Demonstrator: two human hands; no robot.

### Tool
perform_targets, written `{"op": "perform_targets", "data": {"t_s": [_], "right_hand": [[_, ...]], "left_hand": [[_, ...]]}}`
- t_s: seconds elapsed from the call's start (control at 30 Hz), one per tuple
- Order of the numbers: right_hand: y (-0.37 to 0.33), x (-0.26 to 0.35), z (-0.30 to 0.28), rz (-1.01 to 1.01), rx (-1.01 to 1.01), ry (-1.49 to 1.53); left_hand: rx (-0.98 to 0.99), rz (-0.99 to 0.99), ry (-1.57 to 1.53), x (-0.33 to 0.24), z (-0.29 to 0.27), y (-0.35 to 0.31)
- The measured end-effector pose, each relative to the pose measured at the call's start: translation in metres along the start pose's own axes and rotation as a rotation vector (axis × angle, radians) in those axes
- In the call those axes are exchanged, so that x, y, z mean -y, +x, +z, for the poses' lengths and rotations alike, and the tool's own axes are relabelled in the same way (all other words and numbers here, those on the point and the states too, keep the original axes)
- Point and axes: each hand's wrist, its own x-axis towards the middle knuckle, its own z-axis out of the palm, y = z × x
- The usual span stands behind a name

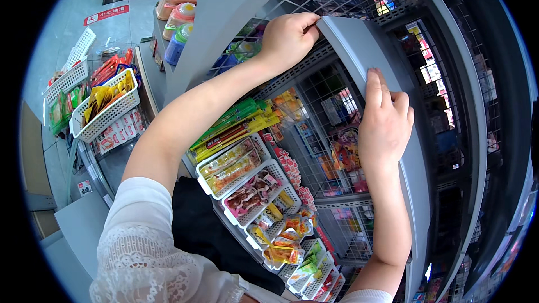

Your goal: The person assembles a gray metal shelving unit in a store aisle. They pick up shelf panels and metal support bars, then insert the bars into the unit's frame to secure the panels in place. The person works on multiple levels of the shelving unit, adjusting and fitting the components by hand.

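Observation:
A long grey metal shelf (359,45) runs along the rack in front of me. Its left end is pinched by my left hand (287,39), thumb and fingers closed at the corner. Farther along the same shelf, my right hand (386,126) grips the front edge with the forefinger stretched over it and the other fingers curled; its thumb is mostly hidden. Wire mesh (331,112) backs the rack behind and below the shelf.
Below my arms stand white baskets (224,193) of packaged snacks, with long green and yellow packs (236,118) beside them. At the left are another snack basket (109,126) and colourful lidded jars (179,17). A grey upright post (216,19) stands beside my left hand.

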Motion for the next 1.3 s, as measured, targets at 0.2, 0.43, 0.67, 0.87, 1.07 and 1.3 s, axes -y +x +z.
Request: {"op": "perform_targets", "data": {"t_s": [0.2,0.43,0.67,0.87,1.07,1.3], "right_hand": [[0.003,-0.006,-0.004,0.021,0.024,0.051],[0.017,-0.018,-0.004,-0.028,0.01,0.029],[0.007,-0.006,0.005,-0.02,0.028,0.002],[0.006,0.0,0.004,-0.009,0.001,0.021],[0.001,0.004,0.012,-0.01,-0.052,-0.058],[-0.009,-0.007,0.004,0.022,-0.044,0.102]], "left_hand": [[-0.001,-0.057,-0.001,-0.006,0.004,0.002],[0.022,-0.096,0.014,-0.001,0.004,0.001],[0.007,-0.011,0.038,0.004,0.002,0.002],[-0.044,0.054,0.026,0.005,0.001,0.0],[0.045,0.018,0.061,-0.002,-0.005,0.0],[0.287,0.455,0.073,-0.04,-0.023,0.017]]}}
